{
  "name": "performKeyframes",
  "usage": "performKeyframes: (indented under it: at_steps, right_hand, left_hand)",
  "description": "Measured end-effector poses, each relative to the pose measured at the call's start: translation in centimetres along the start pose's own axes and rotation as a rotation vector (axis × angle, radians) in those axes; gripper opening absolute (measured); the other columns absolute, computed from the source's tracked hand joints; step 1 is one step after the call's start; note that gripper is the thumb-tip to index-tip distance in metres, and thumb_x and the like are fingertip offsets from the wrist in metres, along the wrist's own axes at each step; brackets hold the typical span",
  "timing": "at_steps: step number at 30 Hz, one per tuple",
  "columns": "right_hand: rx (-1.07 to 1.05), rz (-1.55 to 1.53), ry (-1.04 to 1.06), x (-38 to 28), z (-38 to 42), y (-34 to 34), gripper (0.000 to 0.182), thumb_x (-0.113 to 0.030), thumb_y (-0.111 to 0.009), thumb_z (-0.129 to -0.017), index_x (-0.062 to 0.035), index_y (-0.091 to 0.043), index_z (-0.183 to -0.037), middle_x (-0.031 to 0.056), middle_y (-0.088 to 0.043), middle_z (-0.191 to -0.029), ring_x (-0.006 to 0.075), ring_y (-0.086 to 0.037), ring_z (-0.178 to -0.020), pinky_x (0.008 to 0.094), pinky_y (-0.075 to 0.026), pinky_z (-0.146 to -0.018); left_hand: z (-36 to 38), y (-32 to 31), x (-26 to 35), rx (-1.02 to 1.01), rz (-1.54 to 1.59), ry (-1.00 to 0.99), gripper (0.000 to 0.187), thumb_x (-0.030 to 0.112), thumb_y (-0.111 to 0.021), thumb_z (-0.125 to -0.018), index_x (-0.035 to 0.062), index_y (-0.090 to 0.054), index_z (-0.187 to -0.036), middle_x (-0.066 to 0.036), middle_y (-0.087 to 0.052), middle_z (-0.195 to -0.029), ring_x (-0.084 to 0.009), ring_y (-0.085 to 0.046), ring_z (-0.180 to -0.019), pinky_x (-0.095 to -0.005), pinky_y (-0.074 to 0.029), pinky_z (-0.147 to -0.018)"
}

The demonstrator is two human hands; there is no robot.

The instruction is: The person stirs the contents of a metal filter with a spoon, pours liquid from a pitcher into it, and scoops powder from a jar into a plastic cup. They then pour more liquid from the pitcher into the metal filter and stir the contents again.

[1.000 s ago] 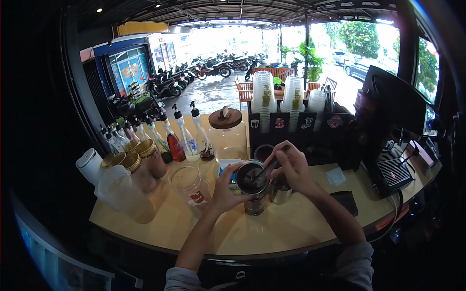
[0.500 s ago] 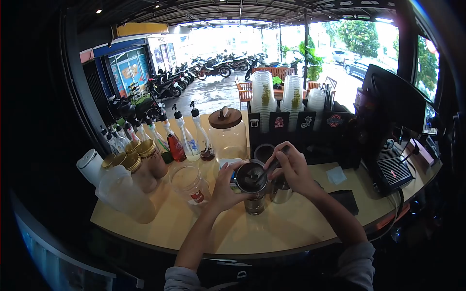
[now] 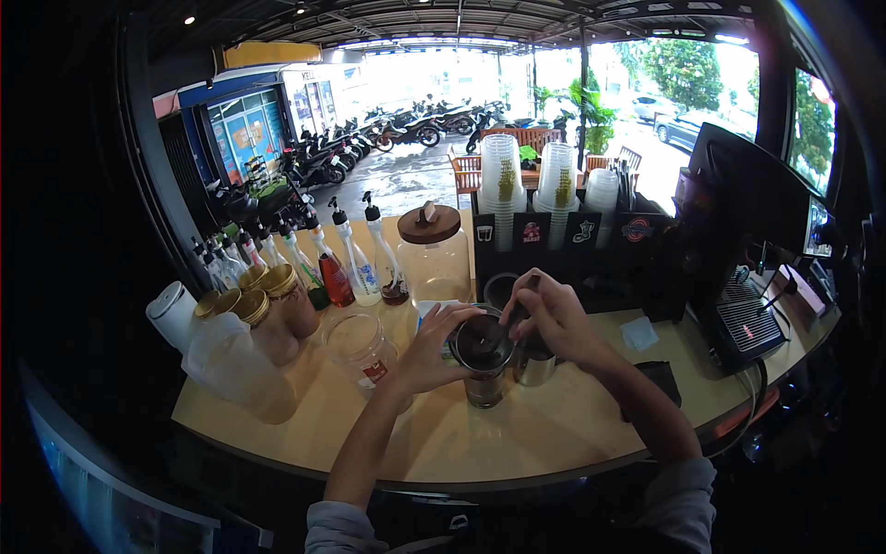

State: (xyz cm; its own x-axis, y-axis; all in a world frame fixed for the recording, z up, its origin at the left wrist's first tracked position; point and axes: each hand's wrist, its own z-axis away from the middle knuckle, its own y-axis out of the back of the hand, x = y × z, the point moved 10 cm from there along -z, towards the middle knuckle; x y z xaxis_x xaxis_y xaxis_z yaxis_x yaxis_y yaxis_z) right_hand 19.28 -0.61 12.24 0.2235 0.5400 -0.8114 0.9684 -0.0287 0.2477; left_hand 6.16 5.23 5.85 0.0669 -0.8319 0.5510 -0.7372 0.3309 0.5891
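Observation:
A clear glass (image 3: 485, 390) with dark content stands upright on the counter (image 3: 443, 448). My left hand (image 3: 432, 354) is wrapped round the left side of its rim, thumb in front. In my right hand (image 3: 551, 319) is a spoon handle (image 3: 532, 284), pinched between the fingers and slanting down into the glass; its lower end is hard to make out. A metal cup (image 3: 533, 367) stands just right of the glass, partly under my right hand. Left of my left hand is an empty clear jar (image 3: 360, 346) with a red label.
Behind are a wood-lidded jar (image 3: 432, 258), pump bottles (image 3: 355, 258) and a rack (image 3: 517, 231) of plastic cups. Gold-rimmed cups (image 3: 286, 295) and a clear pitcher (image 3: 231, 360) stand left. On the right are a napkin (image 3: 639, 334), a dark cloth (image 3: 657, 383) and a machine (image 3: 752, 319).
The spoon and my right hand have shifted slightly at the glass. My left hand's fingers lie further over the rim, and its forearm has moved slightly left.

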Motion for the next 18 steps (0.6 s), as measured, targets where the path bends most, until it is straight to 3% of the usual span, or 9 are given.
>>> performKeyframes:
  at_steps: [11, 18]
  right_hand:
    - [0.04, -0.059, 0.001, 0.5, -0.8, 1.0, 0.02, -0.016, -0.04, -0.101, 0.0014, -0.048, -0.096, 0.0085, -0.064, -0.077, 0.0107, -0.065, -0.065, 0.0244, -0.055, -0.057]
    - [-0.067, -0.022, -0.028, 0.9, -1.3, -1.0, 0.019, -0.016, -0.039, -0.101, 0.0015, -0.047, -0.097, 0.0083, -0.065, -0.078, 0.0113, -0.065, -0.063, 0.0244, -0.054, -0.056]
  left_hand:
    - [-0.3, 0.2, 0.9, -0.059, -0.104, -0.028, 0.08, 0.026, -0.084, -0.059, 0.0169, -0.048, -0.13, -0.004, -0.053, -0.129, -0.027, -0.047, -0.126, -0.0538, -0.018, -0.114]
    - [-0.3, -0.4, 1.0, -0.076, -0.134, -0.024, 0.081, 0.025, -0.084, -0.058, 0.0168, -0.047, -0.13, -0.006, -0.052, -0.13, -0.0287, -0.047, -0.126, -0.0536, -0.018, -0.114]
